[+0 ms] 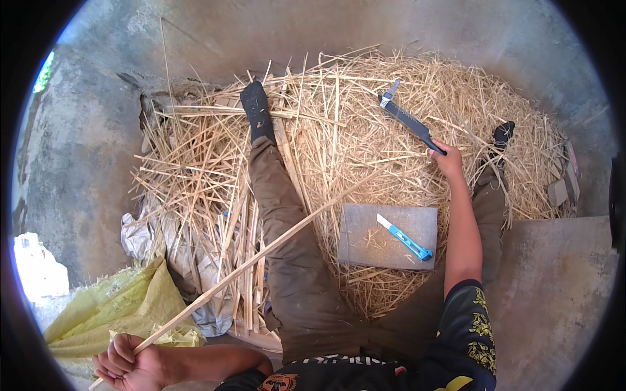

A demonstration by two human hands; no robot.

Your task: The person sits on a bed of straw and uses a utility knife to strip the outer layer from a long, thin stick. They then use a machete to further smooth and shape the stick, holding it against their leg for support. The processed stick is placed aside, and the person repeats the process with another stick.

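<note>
My left hand [134, 362] is closed around the lower end of a long, pale bamboo strip [257, 256]. The strip slants up to the right across my leg, its far end over the shavings. At the right, my right hand [447, 159] grips the dark handle of a long, black, flat-bladed tool [413, 122]. A grey-blue piece sits across the tool's far end; its exact kind is unclear. Between my legs lies a grey board [355, 244] with a blue box cutter [409, 240] on it, blade showing, and some small shavings.
A heap of curly shavings [437, 78] spreads along the far wall. Split strips [189, 163] pile up left of my outstretched leg [277, 195]. A yellow-green sack [147, 296] lies at lower left, and a flat slab [554, 280] lies at the right.
</note>
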